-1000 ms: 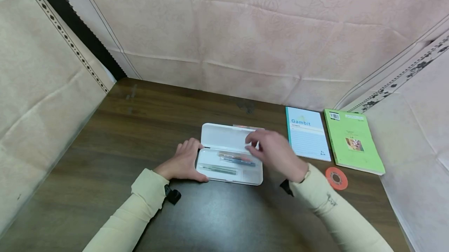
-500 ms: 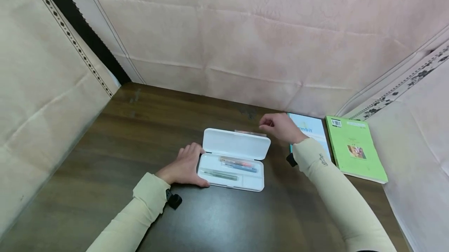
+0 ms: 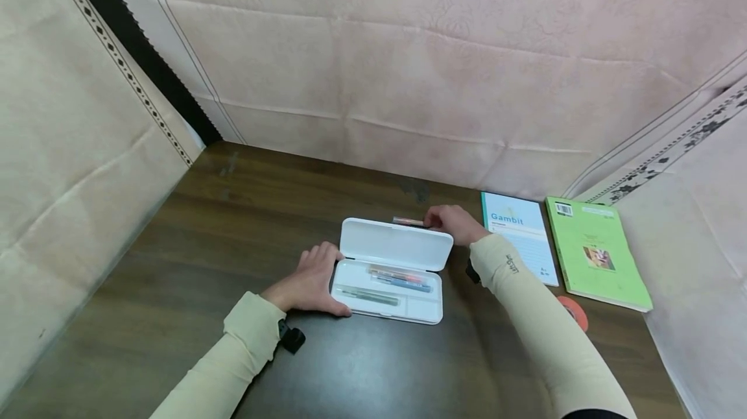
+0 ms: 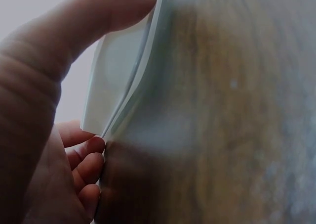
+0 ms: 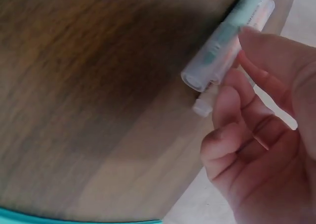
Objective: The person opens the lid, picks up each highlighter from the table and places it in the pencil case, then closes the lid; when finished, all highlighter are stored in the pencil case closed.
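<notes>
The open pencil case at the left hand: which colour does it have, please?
The pencil case is white; it shows best in the head view.

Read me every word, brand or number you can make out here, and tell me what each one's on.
"Gambit": blue notebook; its smaller print is too small to read.
Green book: barcode and print too small.
Right sleeve: lettering, unreadable.
Marker: print too blurred.

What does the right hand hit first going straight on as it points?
The pens beyond the open lid; the thumb and fingers of the right hand look to be touching them. Depth against the lid is unclear, so it might brush that edge too.
</notes>
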`<action>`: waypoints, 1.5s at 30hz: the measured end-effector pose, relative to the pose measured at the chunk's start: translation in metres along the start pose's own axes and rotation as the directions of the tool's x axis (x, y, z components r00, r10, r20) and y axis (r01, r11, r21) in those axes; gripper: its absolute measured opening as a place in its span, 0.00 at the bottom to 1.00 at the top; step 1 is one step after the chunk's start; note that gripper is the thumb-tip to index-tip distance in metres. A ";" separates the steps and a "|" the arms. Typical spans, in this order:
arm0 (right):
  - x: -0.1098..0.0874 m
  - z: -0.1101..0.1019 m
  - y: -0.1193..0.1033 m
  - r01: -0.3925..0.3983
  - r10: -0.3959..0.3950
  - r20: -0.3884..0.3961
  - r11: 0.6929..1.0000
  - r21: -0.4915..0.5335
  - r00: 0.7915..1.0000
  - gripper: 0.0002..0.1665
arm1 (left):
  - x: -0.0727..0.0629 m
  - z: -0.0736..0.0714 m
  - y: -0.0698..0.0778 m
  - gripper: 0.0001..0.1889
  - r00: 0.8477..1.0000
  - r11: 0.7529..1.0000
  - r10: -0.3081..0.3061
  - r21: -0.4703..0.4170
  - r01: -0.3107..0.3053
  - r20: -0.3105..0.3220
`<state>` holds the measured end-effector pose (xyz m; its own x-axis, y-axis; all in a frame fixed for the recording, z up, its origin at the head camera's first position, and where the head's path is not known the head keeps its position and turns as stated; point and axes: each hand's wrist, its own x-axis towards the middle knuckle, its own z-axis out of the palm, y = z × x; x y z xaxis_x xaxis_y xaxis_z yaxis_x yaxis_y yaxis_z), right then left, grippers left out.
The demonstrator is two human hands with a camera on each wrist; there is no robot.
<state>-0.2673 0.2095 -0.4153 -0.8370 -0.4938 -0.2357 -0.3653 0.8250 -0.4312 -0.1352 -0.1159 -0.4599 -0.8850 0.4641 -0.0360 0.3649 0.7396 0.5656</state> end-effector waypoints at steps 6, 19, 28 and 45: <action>0.003 0.001 0.003 -0.042 0.039 -0.053 0.998 -0.045 0.998 0.07 | 0.000 0.000 0.001 0.49 1.000 1.000 0.002 -0.007 -0.002 0.003; 0.006 0.003 0.003 -0.063 0.037 -0.157 0.984 -0.167 0.987 0.11 | -0.001 0.003 -0.001 0.49 1.000 1.000 -0.001 -0.001 0.001 -0.002; 0.010 0.001 0.013 -0.125 0.110 -0.117 0.983 -0.133 0.987 0.12 | -0.001 0.002 -0.001 0.49 1.000 1.000 -0.009 -0.003 0.009 0.002; 0.015 -0.001 0.019 -0.164 0.147 -0.117 0.974 -0.153 0.982 0.08 | 0.000 0.000 0.000 0.49 1.000 1.000 -0.013 0.002 0.013 0.004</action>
<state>-0.2864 0.2178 -0.4263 -0.9236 -0.3316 -0.1925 -0.2811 0.9271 -0.2480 -0.1348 -0.1162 -0.4599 -0.8886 0.4563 -0.0464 0.3539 0.7464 0.5635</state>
